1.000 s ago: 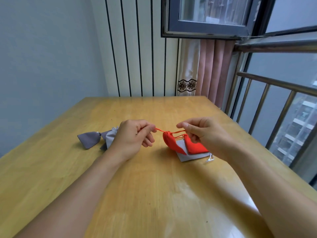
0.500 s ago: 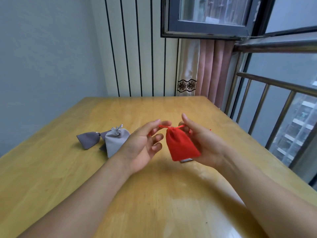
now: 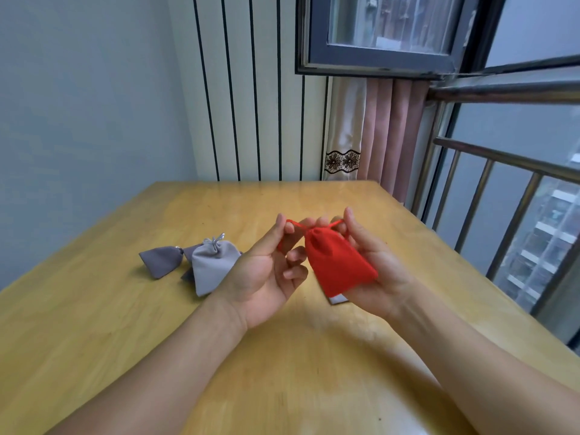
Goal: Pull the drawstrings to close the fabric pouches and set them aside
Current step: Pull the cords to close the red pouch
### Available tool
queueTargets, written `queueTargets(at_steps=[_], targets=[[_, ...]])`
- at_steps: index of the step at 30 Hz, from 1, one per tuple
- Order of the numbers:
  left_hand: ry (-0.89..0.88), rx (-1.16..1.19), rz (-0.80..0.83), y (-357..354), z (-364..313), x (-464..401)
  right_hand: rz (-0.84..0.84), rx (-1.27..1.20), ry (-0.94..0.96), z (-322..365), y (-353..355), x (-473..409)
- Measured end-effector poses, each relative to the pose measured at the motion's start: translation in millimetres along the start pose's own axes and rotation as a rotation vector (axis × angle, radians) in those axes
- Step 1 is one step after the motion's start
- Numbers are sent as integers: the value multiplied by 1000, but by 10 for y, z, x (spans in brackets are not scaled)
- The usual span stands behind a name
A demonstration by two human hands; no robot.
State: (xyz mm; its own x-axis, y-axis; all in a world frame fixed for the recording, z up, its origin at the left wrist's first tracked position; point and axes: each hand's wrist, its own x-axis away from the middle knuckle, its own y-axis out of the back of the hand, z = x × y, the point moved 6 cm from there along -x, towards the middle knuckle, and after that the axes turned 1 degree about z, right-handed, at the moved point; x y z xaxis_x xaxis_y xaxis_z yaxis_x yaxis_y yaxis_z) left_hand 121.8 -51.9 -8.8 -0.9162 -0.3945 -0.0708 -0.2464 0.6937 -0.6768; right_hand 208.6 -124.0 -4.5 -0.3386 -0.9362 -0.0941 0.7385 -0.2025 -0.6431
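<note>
A red fabric pouch [image 3: 337,265] hangs in the air between my hands, its mouth cinched. My left hand [image 3: 270,274] pinches the red drawstring [image 3: 293,223] on the left side of the mouth. My right hand [image 3: 373,262] pinches the string on the right side and its palm lies behind the pouch. Two closed pouches lie on the table to the left: a light grey pouch [image 3: 212,265] and a dark grey pouch [image 3: 161,260]. A corner of another grey pouch [image 3: 338,299] shows under the red one.
The wooden table [image 3: 125,324] runs from the wall to the near edge. A metal railing [image 3: 489,199] and window stand along the right side. A curtain [image 3: 376,130] hangs at the back corner.
The red pouch was lifted off the grey pouch on the table and now hangs upright. Both hands rose and turned palm-up, with the mouth drawn tight.
</note>
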Motion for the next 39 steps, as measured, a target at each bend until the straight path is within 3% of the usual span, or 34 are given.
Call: queueTargets(at_steps=[3,6,12,22,29,39], targets=[[-10,-8,-3,14,14,-40,62,119,-44,-60,-30,-55],[-29,-114,-33,46,-4,-73,13,349,-57,7,77,-92],[-119,-341,-113,140,-44,-63,-8,614,96,187,100,-26],[-337,-888,-139,217,-229,-25,12,1535,427,378,22,11],[-359,-1053,-5,167,-243,-32,83,1640,602,361,-148,129],[-199,-1157,134,151,-131,-13,193,1877,533,291,-171,130]])
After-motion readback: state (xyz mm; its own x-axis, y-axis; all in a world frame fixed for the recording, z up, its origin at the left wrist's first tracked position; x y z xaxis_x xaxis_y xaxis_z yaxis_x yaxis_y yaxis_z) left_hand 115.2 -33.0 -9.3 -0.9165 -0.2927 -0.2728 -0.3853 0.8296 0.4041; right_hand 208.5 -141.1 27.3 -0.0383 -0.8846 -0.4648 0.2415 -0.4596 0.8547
